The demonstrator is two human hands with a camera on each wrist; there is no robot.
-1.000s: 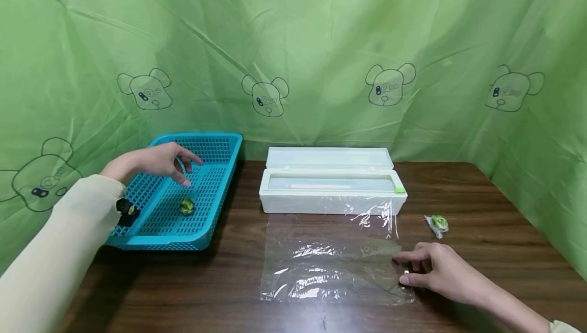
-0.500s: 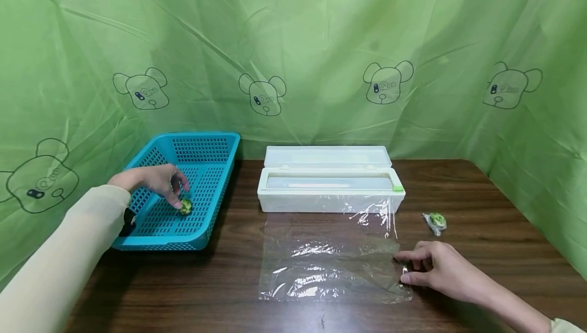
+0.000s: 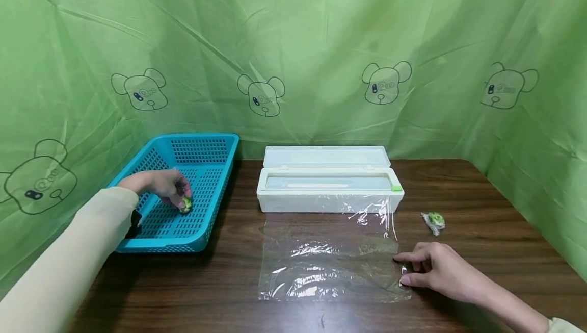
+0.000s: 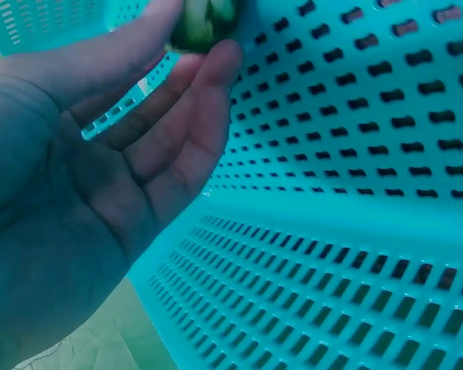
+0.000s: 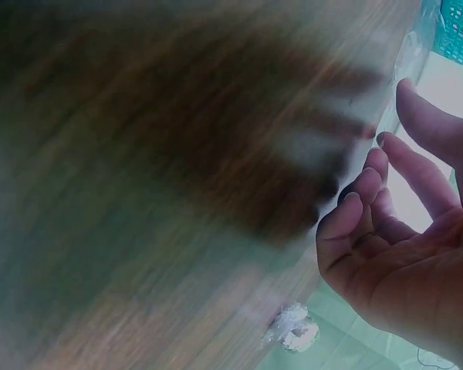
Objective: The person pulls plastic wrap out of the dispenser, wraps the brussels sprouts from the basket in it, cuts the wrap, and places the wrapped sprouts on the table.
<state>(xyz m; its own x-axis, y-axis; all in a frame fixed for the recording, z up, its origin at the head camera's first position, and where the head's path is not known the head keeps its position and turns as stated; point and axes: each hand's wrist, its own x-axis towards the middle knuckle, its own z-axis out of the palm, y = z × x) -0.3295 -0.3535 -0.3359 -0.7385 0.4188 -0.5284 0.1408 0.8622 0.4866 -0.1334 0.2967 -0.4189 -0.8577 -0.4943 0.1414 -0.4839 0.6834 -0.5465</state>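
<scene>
pinches a small round green vegetable [image 3: 186, 207] between the thumb and fingertips of the left hand [image 3: 167, 187], low inside a blue perforated basket [image 3: 158, 247] at the left of the desk [image 3: 220, 292]. cannot tell whether touching the basket floor or lifted just clear of it. in the left wrist view, cut off by the top edge, with streaks of lighter and darker green.

reaches in over the basket's left side in a pale sleeve [image 3: 78, 251], with a dark object [image 3: 133, 225] at the wrist, partly hidden.

rests the right hand [image 3: 435, 272] at the right edge of a sheet of clear film [image 3: 316, 272], relaxed, with thumb and forefinger a little apart and the other fingers bent inward in the right wrist view. impossible to tell how firmly pressed there.

spread shiny and lightly creased over the desk, and running up onto the front of a white box [image 3: 330, 204]. open on top, with a lid [image 3: 326, 156] tipped back behind and a small green piece [image 3: 396, 188] at the right end.

beyond the right hand and apart from it, can see a wrapped green vegetable [image 3: 433, 222] in crinkled film. behind the desk, can see a creased green cloth [image 3: 312, 27] printed with bear heads.
</scene>
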